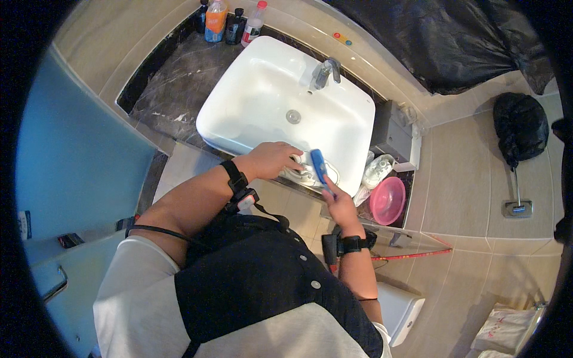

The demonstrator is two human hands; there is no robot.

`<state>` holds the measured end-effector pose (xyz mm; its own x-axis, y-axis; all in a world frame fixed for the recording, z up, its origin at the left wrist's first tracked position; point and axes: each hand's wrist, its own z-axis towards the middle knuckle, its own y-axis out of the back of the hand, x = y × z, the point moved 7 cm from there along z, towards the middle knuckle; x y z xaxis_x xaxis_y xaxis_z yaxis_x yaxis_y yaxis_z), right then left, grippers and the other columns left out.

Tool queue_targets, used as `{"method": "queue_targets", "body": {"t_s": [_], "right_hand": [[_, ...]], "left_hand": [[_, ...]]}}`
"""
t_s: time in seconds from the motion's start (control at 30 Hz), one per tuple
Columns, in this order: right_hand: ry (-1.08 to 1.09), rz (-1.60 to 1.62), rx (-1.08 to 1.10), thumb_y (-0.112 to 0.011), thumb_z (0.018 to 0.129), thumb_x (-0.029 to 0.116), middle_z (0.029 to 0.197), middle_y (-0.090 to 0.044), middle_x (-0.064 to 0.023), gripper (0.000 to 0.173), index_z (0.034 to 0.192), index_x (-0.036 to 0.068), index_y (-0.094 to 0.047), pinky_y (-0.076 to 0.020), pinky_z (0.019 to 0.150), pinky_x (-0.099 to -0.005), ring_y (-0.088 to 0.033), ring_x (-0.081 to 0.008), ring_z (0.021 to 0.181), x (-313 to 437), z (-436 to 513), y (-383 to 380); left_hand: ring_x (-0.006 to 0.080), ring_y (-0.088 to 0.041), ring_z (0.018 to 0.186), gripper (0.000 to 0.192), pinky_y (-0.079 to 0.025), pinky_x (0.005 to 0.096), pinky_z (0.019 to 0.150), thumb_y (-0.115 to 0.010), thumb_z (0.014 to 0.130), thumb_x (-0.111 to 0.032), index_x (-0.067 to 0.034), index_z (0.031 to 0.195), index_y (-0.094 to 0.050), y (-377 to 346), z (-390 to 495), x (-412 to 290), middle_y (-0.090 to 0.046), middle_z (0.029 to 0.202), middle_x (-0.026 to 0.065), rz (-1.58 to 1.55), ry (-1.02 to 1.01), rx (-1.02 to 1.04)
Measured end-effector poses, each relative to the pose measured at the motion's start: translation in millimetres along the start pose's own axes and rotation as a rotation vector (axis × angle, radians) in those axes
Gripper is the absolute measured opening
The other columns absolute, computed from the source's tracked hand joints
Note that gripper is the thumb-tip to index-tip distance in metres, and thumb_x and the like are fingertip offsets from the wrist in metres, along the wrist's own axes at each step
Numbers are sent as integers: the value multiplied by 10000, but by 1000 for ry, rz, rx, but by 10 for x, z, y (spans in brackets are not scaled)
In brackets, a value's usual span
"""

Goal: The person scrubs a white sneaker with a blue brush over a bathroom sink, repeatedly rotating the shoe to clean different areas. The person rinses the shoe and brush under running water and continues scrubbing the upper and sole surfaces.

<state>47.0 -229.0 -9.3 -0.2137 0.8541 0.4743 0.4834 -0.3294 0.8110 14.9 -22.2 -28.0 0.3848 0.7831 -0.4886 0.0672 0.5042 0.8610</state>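
Observation:
At the near edge of a white washbasin (250,98) lies a white shoe (306,175), partly covered by my hands. My left hand (274,160) grips the shoe at its opening, fingers bent over it. In my right hand (342,208) is a blue-handled brush (318,165), held over the toe end of the shoe; its bristles are hidden from this angle. A second white shoe (378,171) rests on the counter to the right of the basin.
A chrome faucet (328,72) stands behind the basin. Several bottles (215,21) line the back left of the dark stone counter (174,85). On the right are a pink plastic bowl (387,200) and a grey box (393,132). A toilet tank (400,308) is at lower right.

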Motion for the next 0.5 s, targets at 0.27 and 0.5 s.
{"method": "queue_targets", "body": {"t_s": [0.27, 0.5], "right_hand": [[-64, -102, -8, -625, 868, 335, 835, -660, -177, 441, 1297, 360, -524, -481, 732, -340, -647, -265, 760, -326, -94, 343], [29, -202, -106, -563, 888, 408, 837, -666, -177, 408, 1292, 384, -516, -501, 703, -422, -647, -350, 791, -38, 102, -8]], "left_hand": [[270, -504, 1179, 596, -492, 372, 897, -600, 689, 53, -323, 1150, -643, -19, 17, 10, -503, 1328, 10, -33, 29, 5], [277, -498, 1191, 588, -486, 377, 910, -601, 693, 58, -317, 1144, -646, 1, -16, -21, -484, 1353, 18, -40, 2, 22]]}}
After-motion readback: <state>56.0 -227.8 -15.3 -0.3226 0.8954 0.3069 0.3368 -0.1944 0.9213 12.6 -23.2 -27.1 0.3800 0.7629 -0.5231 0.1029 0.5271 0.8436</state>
